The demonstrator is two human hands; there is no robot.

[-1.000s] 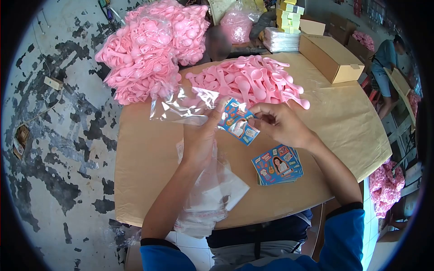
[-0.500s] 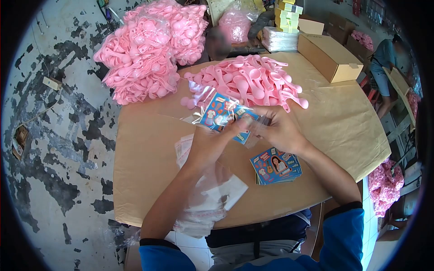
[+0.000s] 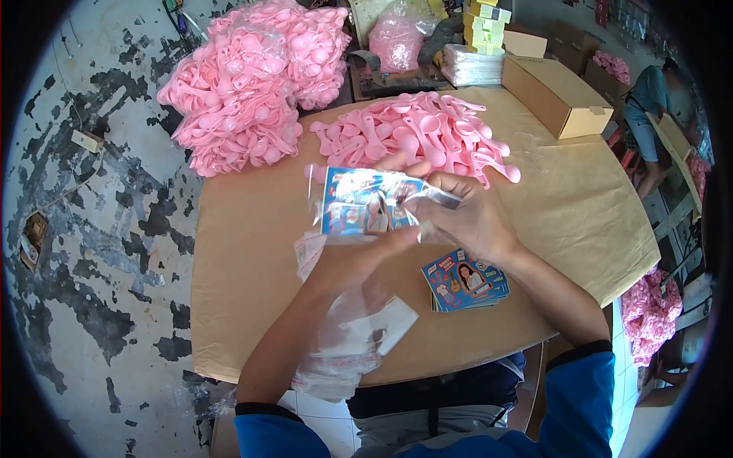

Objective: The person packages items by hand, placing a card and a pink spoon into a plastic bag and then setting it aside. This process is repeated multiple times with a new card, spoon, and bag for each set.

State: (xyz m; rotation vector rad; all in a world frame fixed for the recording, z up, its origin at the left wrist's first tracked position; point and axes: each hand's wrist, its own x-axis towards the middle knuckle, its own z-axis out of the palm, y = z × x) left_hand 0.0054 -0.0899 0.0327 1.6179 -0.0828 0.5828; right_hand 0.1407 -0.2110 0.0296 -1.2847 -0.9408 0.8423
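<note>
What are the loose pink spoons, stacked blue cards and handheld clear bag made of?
Pink spoons: probably plastic, smooth with soft sheen. Blue cards: likely paperboard, flat printed sheets, gloss unclear. Clear bag: apparently plastic film, glossy, see-through with bright glare.

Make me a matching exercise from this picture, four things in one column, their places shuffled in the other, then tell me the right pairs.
Things
1. Long cardboard box
2. Stacked blue cards
3. Loose pink spoons
4. Blue card in clear plastic

Places
A. Held between the left hand and the right hand
B. In a heap just beyond both hands
C. At the far right of the table
D. On the table, on the near side of the right hand

Right pairs: 1-C, 2-D, 3-B, 4-A.
</note>
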